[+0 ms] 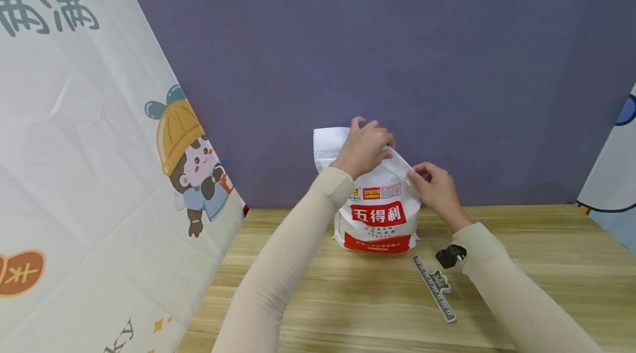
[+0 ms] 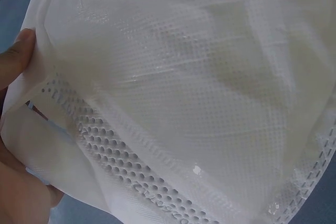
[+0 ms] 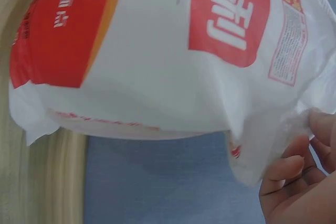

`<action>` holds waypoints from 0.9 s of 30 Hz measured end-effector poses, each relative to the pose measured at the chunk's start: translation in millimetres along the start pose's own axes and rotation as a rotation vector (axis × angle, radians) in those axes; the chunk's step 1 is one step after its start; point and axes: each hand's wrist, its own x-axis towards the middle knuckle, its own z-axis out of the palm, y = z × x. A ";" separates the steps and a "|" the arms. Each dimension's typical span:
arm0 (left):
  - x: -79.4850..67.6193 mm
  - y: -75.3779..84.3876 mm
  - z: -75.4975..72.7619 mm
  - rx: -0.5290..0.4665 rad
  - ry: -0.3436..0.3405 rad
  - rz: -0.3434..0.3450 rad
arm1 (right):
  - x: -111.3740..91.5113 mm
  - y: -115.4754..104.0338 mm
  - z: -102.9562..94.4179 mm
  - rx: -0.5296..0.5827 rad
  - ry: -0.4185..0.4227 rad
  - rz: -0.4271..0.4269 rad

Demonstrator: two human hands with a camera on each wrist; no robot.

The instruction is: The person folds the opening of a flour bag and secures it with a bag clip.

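Note:
A white flour bag (image 1: 380,231) with red printed panels stands upright on the wooden table, its top fold slanting down to the right. Over that fold, my left hand (image 1: 366,146) grips the bag's top. In the left wrist view, the thumb (image 2: 18,59) lies against the white fabric, beside a band of small holes; part of the fingers is hidden. My right hand (image 1: 439,190) pinches the upper right corner between thumb and fingers, seen also in the right wrist view (image 3: 302,177). A long black-and-white bag clip (image 1: 433,288) with a bear-shaped tab lies on the table in front.
A blue-grey cloth backdrop (image 1: 397,54) rises right behind the bag. On the left hangs a white printed sheet (image 1: 89,148) with a cartoon figure. Another printed sheet (image 1: 608,170) edges the right side. Wooden tabletop (image 1: 348,303) extends in front of the bag.

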 end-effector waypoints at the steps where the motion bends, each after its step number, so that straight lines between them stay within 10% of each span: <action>1: -0.7 -0.3 -0.2 0.000 -0.002 0.001 | -1.3 1.1 -0.3 -0.002 -0.006 0.008; 27: -13.2 -4.1 -9.7 -0.095 -0.006 0.029 | -27.1 21.8 -6.2 -0.079 -0.001 0.068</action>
